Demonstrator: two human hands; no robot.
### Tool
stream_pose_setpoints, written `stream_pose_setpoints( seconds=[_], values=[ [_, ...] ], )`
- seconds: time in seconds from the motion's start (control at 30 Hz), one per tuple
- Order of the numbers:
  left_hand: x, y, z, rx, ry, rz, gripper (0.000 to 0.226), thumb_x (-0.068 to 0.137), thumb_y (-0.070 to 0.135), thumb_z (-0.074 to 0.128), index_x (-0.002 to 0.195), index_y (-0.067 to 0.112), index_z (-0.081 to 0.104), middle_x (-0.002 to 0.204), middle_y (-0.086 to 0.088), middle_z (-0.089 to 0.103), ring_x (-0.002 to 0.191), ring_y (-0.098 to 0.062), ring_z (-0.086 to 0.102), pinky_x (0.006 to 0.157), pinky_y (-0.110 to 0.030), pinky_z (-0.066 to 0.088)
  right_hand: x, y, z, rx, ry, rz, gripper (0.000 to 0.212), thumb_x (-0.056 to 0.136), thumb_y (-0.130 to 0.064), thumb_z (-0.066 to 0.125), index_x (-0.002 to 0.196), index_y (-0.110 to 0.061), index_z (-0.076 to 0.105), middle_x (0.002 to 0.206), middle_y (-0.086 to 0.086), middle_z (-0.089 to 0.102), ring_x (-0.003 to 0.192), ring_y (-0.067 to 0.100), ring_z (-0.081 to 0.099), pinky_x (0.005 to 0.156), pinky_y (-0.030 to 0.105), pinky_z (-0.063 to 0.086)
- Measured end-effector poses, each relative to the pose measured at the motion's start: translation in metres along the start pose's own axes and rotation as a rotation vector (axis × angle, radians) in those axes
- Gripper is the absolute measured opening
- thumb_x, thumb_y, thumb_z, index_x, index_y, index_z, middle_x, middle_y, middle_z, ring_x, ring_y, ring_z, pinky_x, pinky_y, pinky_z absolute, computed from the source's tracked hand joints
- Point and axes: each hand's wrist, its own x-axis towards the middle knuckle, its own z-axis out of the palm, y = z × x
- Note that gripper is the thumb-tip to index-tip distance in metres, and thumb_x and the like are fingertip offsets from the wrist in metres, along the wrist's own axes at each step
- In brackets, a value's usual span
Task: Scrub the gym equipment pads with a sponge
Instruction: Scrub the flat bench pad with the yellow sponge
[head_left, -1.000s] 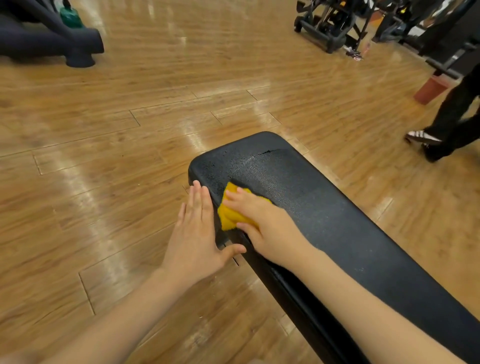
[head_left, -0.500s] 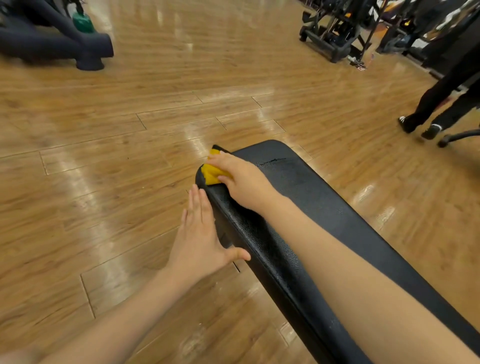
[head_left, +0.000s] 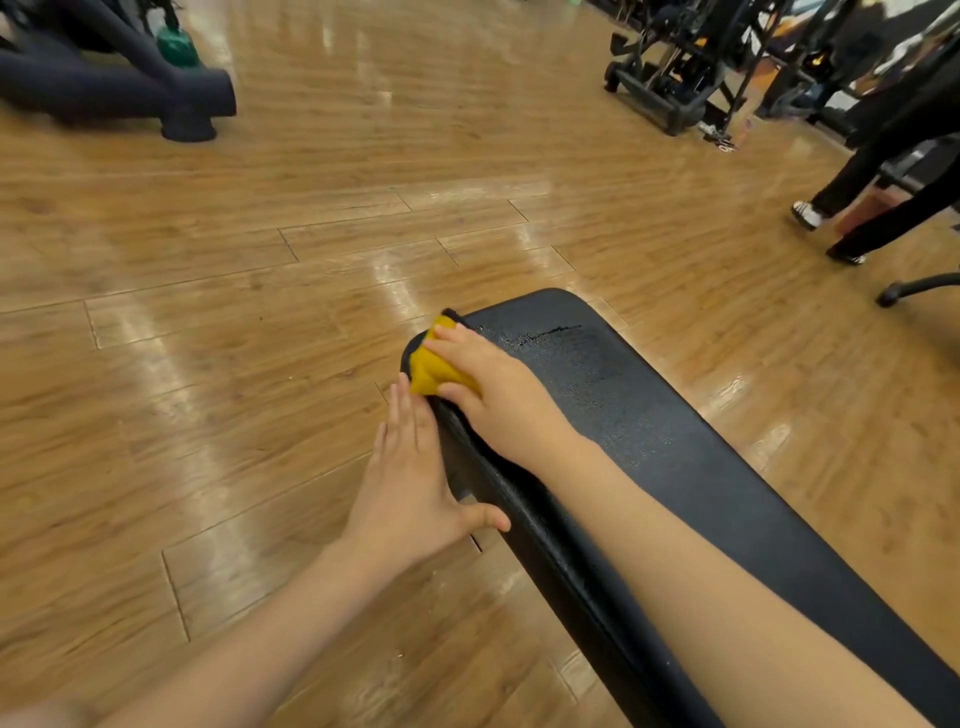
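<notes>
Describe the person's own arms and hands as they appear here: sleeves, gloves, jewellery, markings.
Both forearms are bare to the frame edge: no sleeves show. The left hand and right hand wear no gloves; no rings, watch, bracelets or markings are visible.

My right hand (head_left: 498, 400) covers most of the sponge (head_left: 431, 366). The bench pad (head_left: 649, 415) runs off the lower right edge. Another person's legs (head_left: 893, 171) are cut off at the right.
</notes>
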Motion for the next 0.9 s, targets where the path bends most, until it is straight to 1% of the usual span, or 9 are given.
stream_pose_setpoints(
  seconds=[0.1, 0.2, 0.27, 0.37, 0.43, 0.53, 0.73, 0.8, 0.9],
  values=[
    [0.0, 0.002, -0.002, 0.008, -0.013, -0.016, 0.148, 0.05, 0.082, 0.062, 0.13, 0.011, -0.041, 0.14, -0.008, -0.045, 0.136, -0.02, -0.036, 0.12, -0.038, -0.003, 0.016, 0.011, 0.0, -0.004, -0.015, 0.047, 0.042, 0.092, -0.013, 0.054, 0.134, -0.013, 0.048, 0.147, 0.002, 0.037, 0.14, 0.014, 0.025, 0.11, 0.019, 0.017],
    [-0.002, 0.005, -0.004, 0.013, -0.041, -0.038, 0.146, 0.056, 0.077, 0.067, 0.124, 0.013, -0.045, 0.134, -0.005, -0.049, 0.134, -0.019, -0.038, 0.118, -0.036, -0.008, 0.01, 0.05, -0.025, -0.025, 0.045, 0.21, 0.041, 0.093, -0.009, 0.052, 0.134, -0.01, 0.048, 0.147, 0.005, 0.036, 0.139, 0.017, 0.029, 0.11, 0.021, 0.017],
    [-0.002, 0.006, -0.005, 0.015, -0.046, -0.038, 0.146, 0.056, 0.076, 0.068, 0.123, 0.012, -0.046, 0.134, -0.006, -0.05, 0.133, -0.019, -0.038, 0.117, -0.035, -0.011, 0.0, 0.085, -0.048, -0.068, 0.127, 0.353, 0.039, 0.091, -0.008, 0.054, 0.131, -0.008, 0.052, 0.144, 0.01, 0.042, 0.135, 0.022, 0.037, 0.108, 0.023, 0.021],
    [-0.001, 0.007, -0.004, 0.014, -0.06, -0.033, 0.147, 0.055, 0.076, 0.067, 0.12, 0.011, -0.048, 0.133, -0.008, -0.051, 0.132, -0.02, -0.039, 0.114, -0.031, -0.014, -0.021, 0.124, -0.079, -0.133, 0.208, 0.596, 0.034, 0.092, -0.012, 0.054, 0.126, -0.005, 0.055, 0.127, 0.018, 0.057, 0.118, 0.033, 0.051, 0.092, 0.028, 0.032],
    [-0.001, 0.007, -0.003, 0.009, -0.065, -0.034, 0.147, 0.055, 0.075, 0.067, 0.12, 0.012, -0.048, 0.132, -0.007, -0.051, 0.131, -0.02, -0.039, 0.113, -0.031, -0.015, -0.024, 0.131, -0.085, -0.135, 0.236, 0.667, 0.031, 0.093, -0.014, 0.052, 0.123, -0.005, 0.057, 0.12, 0.02, 0.06, 0.112, 0.035, 0.053, 0.085, 0.031, 0.035],
    [0.0, 0.007, -0.004, 0.003, -0.07, -0.035, 0.147, 0.055, 0.075, 0.068, 0.118, 0.013, -0.05, 0.132, -0.007, -0.052, 0.131, -0.019, -0.04, 0.115, -0.031, -0.014, -0.002, 0.114, -0.068, -0.14, 0.244, 0.584, 0.03, 0.092, -0.012, 0.053, 0.122, -0.008, 0.058, 0.12, 0.019, 0.061, 0.112, 0.034, 0.053, 0.085, 0.03, 0.034],
    [-0.001, 0.006, -0.006, 0.006, -0.086, -0.022, 0.144, 0.057, 0.076, 0.066, 0.108, 0.019, -0.056, 0.123, -0.001, -0.059, 0.132, -0.019, -0.04, 0.117, -0.034, -0.011, 0.044, 0.048, -0.018, -0.101, 0.129, 0.277, 0.033, 0.093, -0.017, 0.052, 0.124, -0.009, 0.056, 0.135, 0.009, 0.052, 0.125, 0.027, 0.045, 0.1, 0.035, 0.034],
    [0.0, 0.006, -0.006, 0.01, -0.091, -0.017, 0.143, 0.057, 0.077, 0.064, 0.107, 0.019, -0.057, 0.117, 0.001, -0.062, 0.132, -0.019, -0.041, 0.118, -0.035, -0.011, 0.034, 0.035, -0.01, -0.072, 0.099, 0.15, 0.037, 0.093, -0.015, 0.053, 0.13, -0.011, 0.053, 0.141, 0.005, 0.047, 0.134, 0.02, 0.037, 0.107, 0.024, 0.023],
    [0.0, 0.005, -0.006, 0.011, -0.093, -0.019, 0.144, 0.057, 0.078, 0.064, 0.108, 0.018, -0.057, 0.117, 0.001, -0.062, 0.132, -0.02, -0.042, 0.118, -0.035, -0.011, 0.002, 0.03, -0.01, -0.03, 0.079, -0.003, 0.038, 0.091, -0.011, 0.055, 0.129, -0.013, 0.054, 0.141, 0.001, 0.046, 0.134, 0.007, 0.03, 0.103, 0.006, 0.012]
  ],
)
